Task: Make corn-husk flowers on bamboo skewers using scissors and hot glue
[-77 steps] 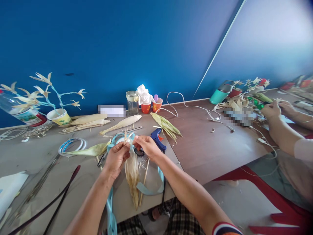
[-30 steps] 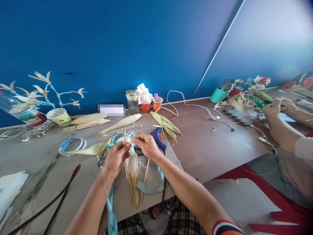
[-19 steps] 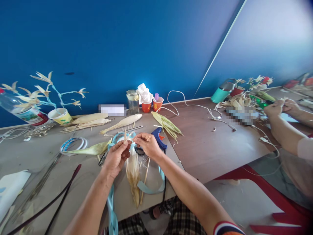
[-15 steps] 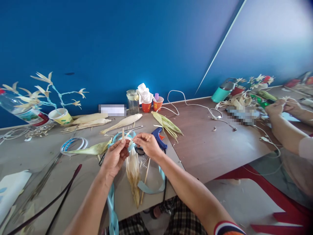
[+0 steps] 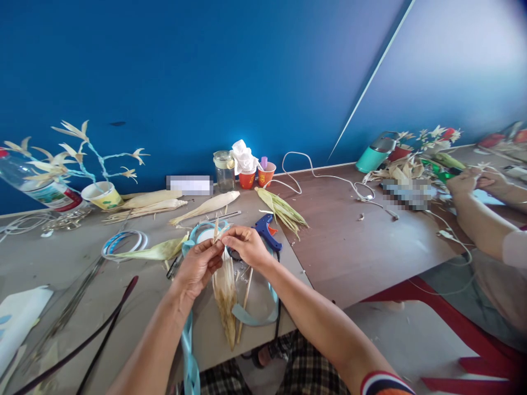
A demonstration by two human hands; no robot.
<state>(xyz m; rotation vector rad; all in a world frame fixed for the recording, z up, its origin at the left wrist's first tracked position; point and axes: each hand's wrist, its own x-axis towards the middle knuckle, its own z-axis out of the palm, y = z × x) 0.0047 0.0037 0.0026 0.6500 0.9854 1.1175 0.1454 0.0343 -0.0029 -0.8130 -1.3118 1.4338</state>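
Left hand (image 5: 197, 266) & right hand (image 5: 247, 247) meet fingertip to fingertip, both pinched on the top of 1 dried husk bundle (image 5: 225, 291). Its tail points to 6 o'clock over the grey table (image 5: 53, 258). Just at its 3 o'clock lies 1 wooden stick (image 5: 246, 296), w/ 1 pale-blue ribbon (image 5: 255, 319) looping beneath. At 1 o'clock of the right hand is 1 blue glue gun (image 5: 267, 229). Further out toward 12 o'clock: 3 pale cobs in husk (image 5: 206, 206), 2 green ones (image 5: 282, 211), 2 orange cups (image 5: 247, 180), 1 glass jar (image 5: 224, 171). At 10 o'clock is 1 bottle (image 5: 41, 189), label too small to read. Far at 3 o'clock are a co-worker's hands (image 5: 465, 181). Vs 0.5 s ago: fingertips were slightly apart w/ husk tips splayed, now closed together w/ tips gathered.
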